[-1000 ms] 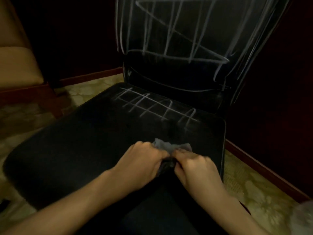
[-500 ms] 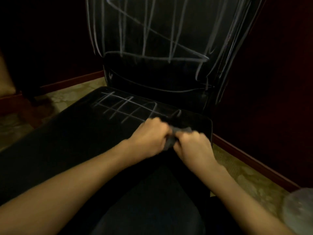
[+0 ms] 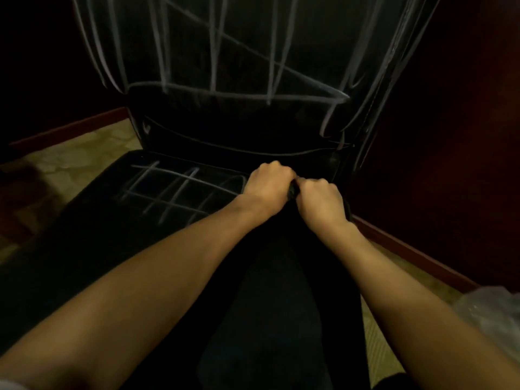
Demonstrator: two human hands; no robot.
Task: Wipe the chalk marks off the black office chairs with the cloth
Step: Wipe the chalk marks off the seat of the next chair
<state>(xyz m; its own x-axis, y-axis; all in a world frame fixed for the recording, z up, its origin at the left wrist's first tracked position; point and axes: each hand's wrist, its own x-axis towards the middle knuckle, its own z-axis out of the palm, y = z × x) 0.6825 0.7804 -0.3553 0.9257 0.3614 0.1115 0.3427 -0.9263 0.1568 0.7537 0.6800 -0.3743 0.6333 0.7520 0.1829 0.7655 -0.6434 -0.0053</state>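
Note:
A black office chair fills the view; its seat [image 3: 92, 235] carries a white chalk grid [image 3: 174, 192] near the back, and its backrest [image 3: 239, 60] is covered in long chalk lines. My left hand [image 3: 267, 187] and my right hand [image 3: 319, 201] sit side by side on the seat's rear right corner, fingers curled. Both grip a dark grey cloth [image 3: 294, 190], of which only a sliver shows between them. The hands cover the grid's right end.
Patterned yellowish carpet [image 3: 76, 153] lies around the chair, with a reddish skirting board [image 3: 408, 249] along dark walls. A crumpled clear plastic bag [image 3: 489, 311] lies at the lower right. My dark-trousered leg [image 3: 267, 319] is below the hands.
Both hands have pushed the cloth forward across the seat, from its front right part to the rear right corner. The right-hand chalk strokes of the grid no longer show.

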